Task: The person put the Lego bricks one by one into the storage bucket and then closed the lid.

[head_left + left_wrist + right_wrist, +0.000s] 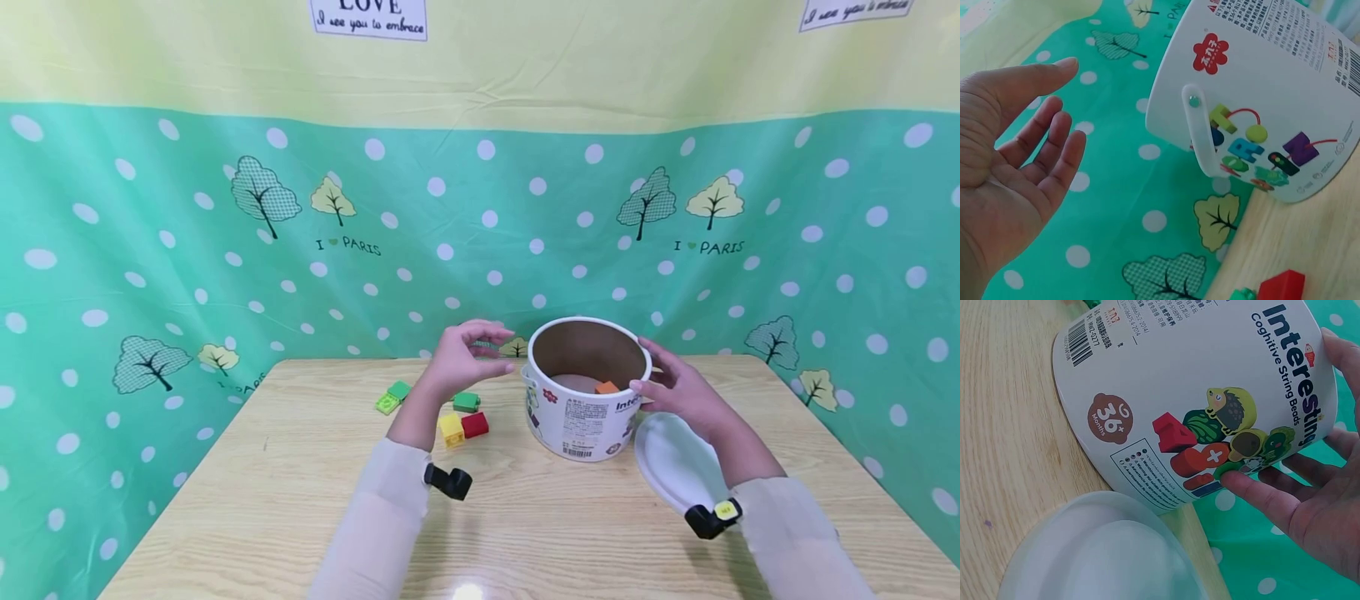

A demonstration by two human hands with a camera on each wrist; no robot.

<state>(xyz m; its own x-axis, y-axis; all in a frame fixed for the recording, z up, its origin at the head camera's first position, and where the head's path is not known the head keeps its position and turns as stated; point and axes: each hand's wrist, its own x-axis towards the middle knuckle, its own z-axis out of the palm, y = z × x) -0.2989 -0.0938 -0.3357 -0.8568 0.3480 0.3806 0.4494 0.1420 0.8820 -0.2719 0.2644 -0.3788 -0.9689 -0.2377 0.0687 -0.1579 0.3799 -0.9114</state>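
Pale sleeves (pixel 378 525) loom, left hand (pixel 461 358) empty, right hand (pixel 686 393) gripping a white cylindrical bucket (pixel 585 425): orange block (pixel 606 387) inside, bright plastic blocks (pixel 452 429) remaining near table's far edge (pixel 330 367).

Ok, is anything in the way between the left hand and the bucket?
Nothing visible stands between the left hand and the white bucket: the head and left wrist views show a bare gap. The bucket's own handle hangs on the side near that hand. The red block lies on the table, below the gap.
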